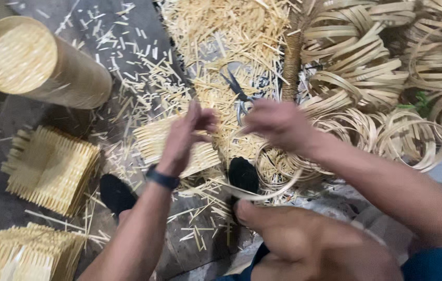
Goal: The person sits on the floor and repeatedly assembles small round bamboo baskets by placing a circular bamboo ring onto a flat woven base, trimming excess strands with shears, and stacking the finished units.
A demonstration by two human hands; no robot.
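Note:
My left hand (187, 136) and my right hand (278, 125) are raised close together over the floor, both blurred. A thin bamboo strip (262, 193) curves down from them in a loop toward my knee (304, 244); both hands seem to pinch its ends, though blur hides the exact grip. I wear a dark band on the left wrist (161, 179). Just beyond my left hand lies a square woven bamboo mat (153, 140). A pair of scissors (241, 96) rests on the scraps beyond my hands.
Bamboo offcuts (143, 78) litter the dark floor. Stacks of woven mats (49, 169) (23, 255) sit at left, a tall stack of round baskets (33, 65) at upper left. Many coiled bamboo rings (366, 67) pile up at right. My dark shoes (117, 193) (243, 174) are below.

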